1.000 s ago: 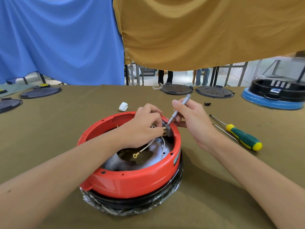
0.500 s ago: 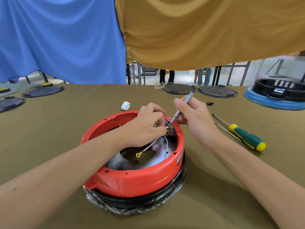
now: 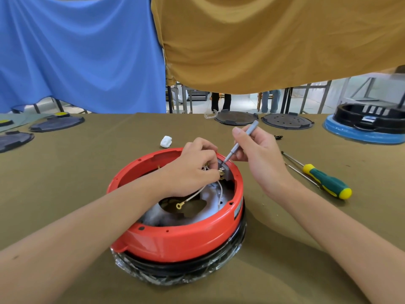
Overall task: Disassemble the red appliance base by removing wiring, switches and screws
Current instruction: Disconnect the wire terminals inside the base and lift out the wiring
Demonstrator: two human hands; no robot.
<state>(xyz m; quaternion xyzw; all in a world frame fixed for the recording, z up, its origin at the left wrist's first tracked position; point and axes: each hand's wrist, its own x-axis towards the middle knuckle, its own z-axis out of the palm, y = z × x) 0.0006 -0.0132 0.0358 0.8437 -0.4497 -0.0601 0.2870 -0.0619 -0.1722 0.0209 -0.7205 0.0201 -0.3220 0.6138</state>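
red base [image 3: 179,240] mid-table [image 3: 87,172], on black ring | L hand [image 3: 192,170] pinches brass-tabbed switch [image 3: 223,172] at far rim | R hand [image 3: 260,154] grips grey driver [image 3: 241,141], tip on switch | wire [image 3: 192,197] hangs inside

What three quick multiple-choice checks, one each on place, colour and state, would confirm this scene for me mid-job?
1. Where does the green-and-yellow screwdriver lie?
A. inside the base
B. on the cloth right of the red base
C. in the left hand

2. What colour is the ring terminal on the loose white wire?
A. gold
B. blue
C. black

3. What is the right hand doing?
A. resting flat and open
B. holding the slim grey tool, tip at the switch block
C. lifting the base

Answers: 1 B, it lies on the cloth beside the right forearm; 2 A, it shows gold over the base's opening; 3 B, fingers curl round the tool's shaft.
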